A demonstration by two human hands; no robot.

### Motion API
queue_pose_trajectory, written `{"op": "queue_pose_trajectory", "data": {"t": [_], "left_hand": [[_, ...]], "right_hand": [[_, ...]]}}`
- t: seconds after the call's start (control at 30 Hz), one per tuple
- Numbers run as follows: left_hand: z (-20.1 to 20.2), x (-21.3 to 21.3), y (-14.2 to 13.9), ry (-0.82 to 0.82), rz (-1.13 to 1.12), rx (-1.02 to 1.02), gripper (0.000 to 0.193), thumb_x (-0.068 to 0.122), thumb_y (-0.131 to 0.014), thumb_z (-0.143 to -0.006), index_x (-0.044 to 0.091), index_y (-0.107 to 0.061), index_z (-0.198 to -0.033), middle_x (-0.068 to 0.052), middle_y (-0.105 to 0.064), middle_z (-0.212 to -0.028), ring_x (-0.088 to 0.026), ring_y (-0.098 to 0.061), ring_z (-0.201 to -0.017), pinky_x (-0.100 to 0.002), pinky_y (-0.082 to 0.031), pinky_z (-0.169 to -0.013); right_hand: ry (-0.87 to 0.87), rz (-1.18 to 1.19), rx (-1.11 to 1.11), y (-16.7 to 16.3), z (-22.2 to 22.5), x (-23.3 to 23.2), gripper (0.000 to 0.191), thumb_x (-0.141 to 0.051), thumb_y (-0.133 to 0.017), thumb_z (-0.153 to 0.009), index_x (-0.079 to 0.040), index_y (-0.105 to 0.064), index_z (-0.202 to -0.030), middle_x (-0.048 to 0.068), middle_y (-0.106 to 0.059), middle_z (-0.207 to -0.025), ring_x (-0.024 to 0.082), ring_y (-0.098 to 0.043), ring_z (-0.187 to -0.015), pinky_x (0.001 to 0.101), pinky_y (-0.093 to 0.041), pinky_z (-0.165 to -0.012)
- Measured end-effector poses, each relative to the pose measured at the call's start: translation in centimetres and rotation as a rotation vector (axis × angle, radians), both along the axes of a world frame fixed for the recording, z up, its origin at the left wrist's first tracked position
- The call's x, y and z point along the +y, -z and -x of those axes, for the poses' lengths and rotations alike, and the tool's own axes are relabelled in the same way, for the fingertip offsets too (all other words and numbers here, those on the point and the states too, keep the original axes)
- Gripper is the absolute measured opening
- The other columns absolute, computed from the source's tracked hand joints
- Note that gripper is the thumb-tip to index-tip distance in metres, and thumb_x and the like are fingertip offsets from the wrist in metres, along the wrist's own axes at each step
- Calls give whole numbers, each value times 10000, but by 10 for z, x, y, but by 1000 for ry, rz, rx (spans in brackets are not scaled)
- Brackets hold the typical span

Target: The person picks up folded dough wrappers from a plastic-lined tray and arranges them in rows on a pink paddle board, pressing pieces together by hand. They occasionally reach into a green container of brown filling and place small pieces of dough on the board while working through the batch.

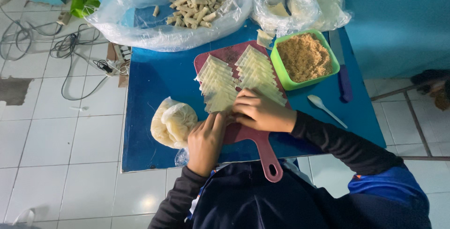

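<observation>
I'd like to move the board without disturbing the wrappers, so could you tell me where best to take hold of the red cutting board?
Probably by its handle, coming from the near edge of the blue table. The red cutting board is covered with rows of wrappers, and both hands rest on it; only the narrow handle juts out bare, past the table's edge.

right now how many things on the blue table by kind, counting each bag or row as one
plastic bags: 3 – rolls bag, wrapper bag, dough bag
cutting boards: 1
wrapper rows on the board: 2
green tubs of filling: 1
white spoons: 1
knives: 1
total: 9
</observation>
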State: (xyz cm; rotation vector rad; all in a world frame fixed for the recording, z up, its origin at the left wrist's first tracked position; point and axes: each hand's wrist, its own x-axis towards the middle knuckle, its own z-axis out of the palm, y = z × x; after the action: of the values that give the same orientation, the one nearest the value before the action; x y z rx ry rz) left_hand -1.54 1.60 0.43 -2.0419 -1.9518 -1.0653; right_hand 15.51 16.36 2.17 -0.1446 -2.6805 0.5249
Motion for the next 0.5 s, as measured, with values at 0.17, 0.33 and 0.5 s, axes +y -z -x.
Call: {"op": "queue_pose_trajectory", "data": {"t": [0.17, 0.33, 0.5], "left_hand": [[-3, 4, 0, -56, -28, -19, 143, 153, -701, -951, 105, -656, -1077, -44, -661, -876, -239, -693, -727, -372, -525, -626], [-4, 3, -4, -55, -36, -81, 153, 191, -721, -933, 105, -658, -1041, -55, -662, -831, -245, -688, -695, -375, -515, -592], [-4, 4, -5, -79, -1, -59, 126, 172, -708, -941, 120, -663, -1046, -48, -673, -918, -243, -698, -756, -380, -527, -634]], "right_hand": [[-3, 80, 8, 1, 7, 5, 173, -77, -728, -872, -17, -698, -1032, 79, -692, -1016, 298, -599, -1053, 387, -499, -941], [3, 84, 5, 1, 12, 8, 185, -74, -732, -855, -24, -694, -1029, 73, -694, -996, 286, -614, -1019, 387, -499, -910], [84, 143, -29, 2, 10, 5, 190, -62, -729, -838, -41, -683, -1020, 86, -670, -992, 294, -609, -1022, 407, -505, -906]]}}
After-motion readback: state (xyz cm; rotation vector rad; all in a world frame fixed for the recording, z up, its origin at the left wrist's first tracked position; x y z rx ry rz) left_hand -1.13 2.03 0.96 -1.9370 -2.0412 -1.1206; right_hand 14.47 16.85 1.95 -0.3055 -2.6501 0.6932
